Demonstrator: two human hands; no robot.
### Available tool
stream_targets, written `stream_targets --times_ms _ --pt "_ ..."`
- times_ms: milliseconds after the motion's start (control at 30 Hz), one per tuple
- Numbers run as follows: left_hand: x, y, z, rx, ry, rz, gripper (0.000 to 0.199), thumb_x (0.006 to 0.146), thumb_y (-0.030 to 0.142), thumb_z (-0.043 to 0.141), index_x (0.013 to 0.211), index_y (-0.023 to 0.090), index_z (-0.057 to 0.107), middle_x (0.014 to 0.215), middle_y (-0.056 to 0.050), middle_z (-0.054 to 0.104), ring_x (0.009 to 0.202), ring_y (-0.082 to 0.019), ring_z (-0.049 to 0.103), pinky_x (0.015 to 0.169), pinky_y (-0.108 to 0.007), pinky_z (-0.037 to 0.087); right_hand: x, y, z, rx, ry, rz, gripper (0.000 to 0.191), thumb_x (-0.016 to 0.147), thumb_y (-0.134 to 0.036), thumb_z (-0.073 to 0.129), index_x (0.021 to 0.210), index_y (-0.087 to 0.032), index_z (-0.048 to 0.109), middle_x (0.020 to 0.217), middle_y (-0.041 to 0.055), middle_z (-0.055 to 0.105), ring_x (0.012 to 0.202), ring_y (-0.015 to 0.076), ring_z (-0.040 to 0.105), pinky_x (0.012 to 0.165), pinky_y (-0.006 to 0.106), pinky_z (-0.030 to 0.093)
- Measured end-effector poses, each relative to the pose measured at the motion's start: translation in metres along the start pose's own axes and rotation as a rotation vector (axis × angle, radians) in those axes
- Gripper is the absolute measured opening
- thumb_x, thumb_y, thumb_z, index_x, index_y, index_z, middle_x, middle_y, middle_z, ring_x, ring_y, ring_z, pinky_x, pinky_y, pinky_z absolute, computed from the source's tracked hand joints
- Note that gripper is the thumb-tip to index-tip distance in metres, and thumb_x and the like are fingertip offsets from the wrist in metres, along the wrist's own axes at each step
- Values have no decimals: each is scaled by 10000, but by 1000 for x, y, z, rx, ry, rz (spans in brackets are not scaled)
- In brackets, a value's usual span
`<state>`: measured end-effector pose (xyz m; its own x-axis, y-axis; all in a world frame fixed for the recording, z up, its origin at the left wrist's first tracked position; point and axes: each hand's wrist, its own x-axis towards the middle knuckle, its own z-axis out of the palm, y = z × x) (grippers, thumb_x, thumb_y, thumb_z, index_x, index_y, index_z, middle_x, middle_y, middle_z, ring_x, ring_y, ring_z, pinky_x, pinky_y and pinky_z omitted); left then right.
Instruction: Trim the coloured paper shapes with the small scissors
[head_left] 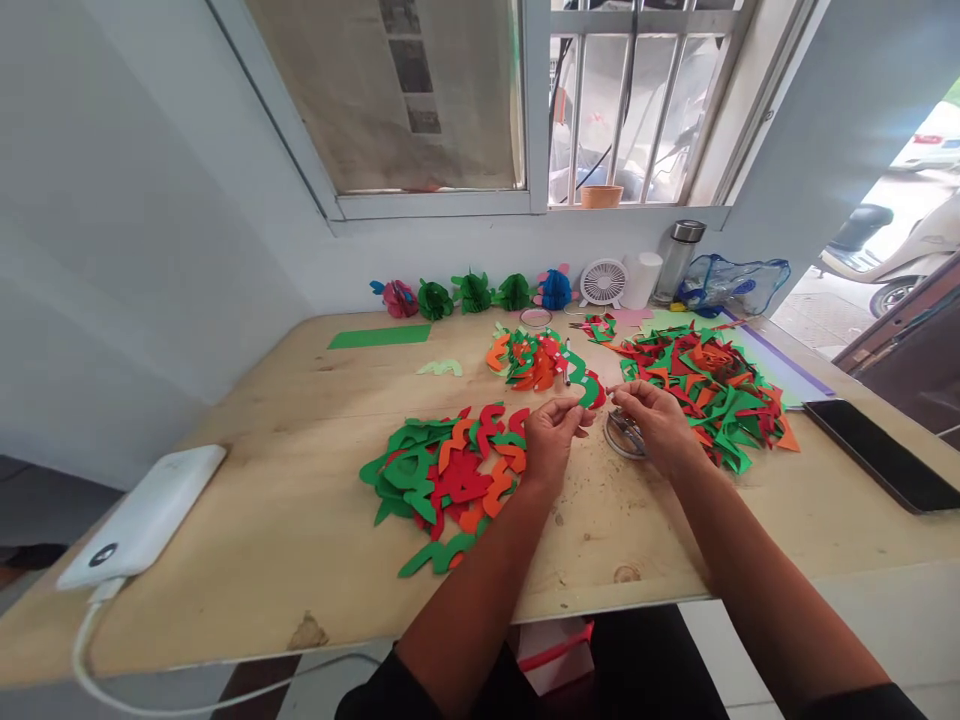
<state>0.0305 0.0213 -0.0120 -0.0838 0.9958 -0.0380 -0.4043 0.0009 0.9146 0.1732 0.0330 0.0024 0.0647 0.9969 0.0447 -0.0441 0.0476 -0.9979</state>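
My left hand (553, 436) is closed in a pinch at the lower edge of a wavy green paper cutout (576, 370) with red paper behind it. Close by on the right, my right hand (660, 424) has its thumb and fingertips pressed together near the cutout's red edge; what they hold is too small to make out. Partly under the right hand lies a round metal-coloured object (621, 440), perhaps holding scissors. A pile of green, red and orange wavy paper cutouts (457, 470) spreads beside my left forearm. Beyond the hands sits a cluster of layered paper pieces (525, 357).
A large heap of paper scraps (712, 385) lies right, with a phone (885, 455) beyond it. A white power bank (142, 515) with a cable rests at left. Along the wall stand folded paper ornaments (474, 292), a small fan (604, 283) and a bottle (679, 262).
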Motion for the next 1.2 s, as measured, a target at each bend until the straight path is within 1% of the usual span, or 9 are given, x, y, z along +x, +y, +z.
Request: stream_targets --times_ms 167,267,333,467,600,800,967,1200 --pt "2 -1 -2 -3 23 -6 173 649 203 647 798 116 657 654 -68 701 622 -171 669 554 -248 484 -9 -6 20 15 -30 -7 306 638 -459 725 705 -188 600 621 -26 559 567 102 455 559 247 363" --pt "3 -2 -2 -8 29 2 155 643 207 657 770 118 663 670 -67 702 629 -171 668 546 -244 481 -11 0 32 18 4 -63 308 653 -476 698 685 -192 584 663 -13 579 625 122 494 614 262 396" --pt "4 -2 -3 -17 35 11 152 636 218 674 752 120 665 675 -65 701 634 -169 666 545 -240 478 -10 5 36 5 29 -84 309 663 -481 687 679 -194 576 675 -7 581 646 130 506 629 267 408" --pt "5 -2 -3 -23 28 3 148 624 219 693 732 121 670 646 -50 689 611 -160 656 541 -239 477 -8 16 37 15 6 -90 303 676 -473 686 678 -192 573 673 -1 582 649 132 516 641 271 420" --pt "5 -2 -3 3 -1 -9 145 635 204 688 752 119 684 639 -46 682 600 -156 648 532 -240 480 -7 21 36 31 -24 -88 286 689 -460 686 689 -196 576 657 -6 581 633 131 526 641 273 430" --pt "4 -1 -4 43 -38 3 129 662 194 669 765 122 698 731 -64 706 637 -150 653 552 -235 496 -9 23 38 70 2 -71 280 677 -451 700 715 -199 585 671 -6 590 640 137 550 626 274 453" --pt "4 -2 -3 18 -65 -10 152 645 219 687 760 119 683 718 -60 699 632 -156 655 565 -244 501 -8 25 37 113 15 -51 268 670 -427 716 721 -196 591 668 -15 587 633 127 554 620 264 451" --pt "5 -5 -4 -25 -62 -20 195 621 241 710 764 122 652 721 -40 689 610 -139 647 564 -237 504 -6 30 36 83 31 -55 298 662 -458 710 729 -193 591 687 -10 595 639 132 555 638 275 456"
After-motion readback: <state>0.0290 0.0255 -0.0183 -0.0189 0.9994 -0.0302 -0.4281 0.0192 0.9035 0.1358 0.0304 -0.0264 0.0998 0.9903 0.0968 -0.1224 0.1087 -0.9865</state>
